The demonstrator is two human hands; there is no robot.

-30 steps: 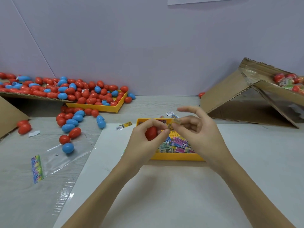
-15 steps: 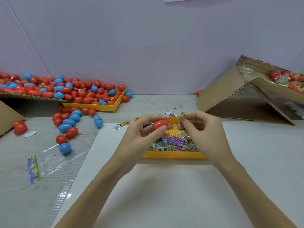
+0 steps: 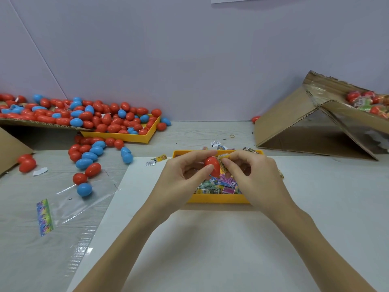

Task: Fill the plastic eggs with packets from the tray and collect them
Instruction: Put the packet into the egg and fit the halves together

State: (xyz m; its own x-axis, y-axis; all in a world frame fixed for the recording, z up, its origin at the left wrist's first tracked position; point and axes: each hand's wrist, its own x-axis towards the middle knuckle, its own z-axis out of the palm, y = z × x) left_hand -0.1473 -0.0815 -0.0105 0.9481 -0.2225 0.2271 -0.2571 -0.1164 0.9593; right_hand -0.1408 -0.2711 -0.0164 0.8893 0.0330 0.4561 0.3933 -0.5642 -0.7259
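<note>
Red, glossy plastic marks the egg [image 3: 212, 168] that the left hand [image 3: 185, 178] pinches between thumb and fingertips above the yellow tray [image 3: 214, 199] at the middle of the desk [image 3: 210, 249]. The right hand [image 3: 254, 175] nips a small yellow packet [image 3: 223, 163] against the egg's right side, where the opening presumably lies; whether the shell is open or closed cannot be told from here.

The egg looks light, hard and smooth, so it is likely to slip or spin if squeezed at its tapering ends. A hold around its widest belt, with thumb opposite the fingers, seems safest. The shell is probably thin, and a hard squeeze may flex it or spring the halves apart.

The packet appears flat, feather-light and crinkly. It should fold easily and is best taken by an edge or corner, then tucked in lengthwise. More packets [image 3: 219, 185] lie loose in the tray. Red and blue eggs [image 3: 109, 119] are heaped at the far left, and a cardboard box [image 3: 311, 123] stands at the right.
</note>
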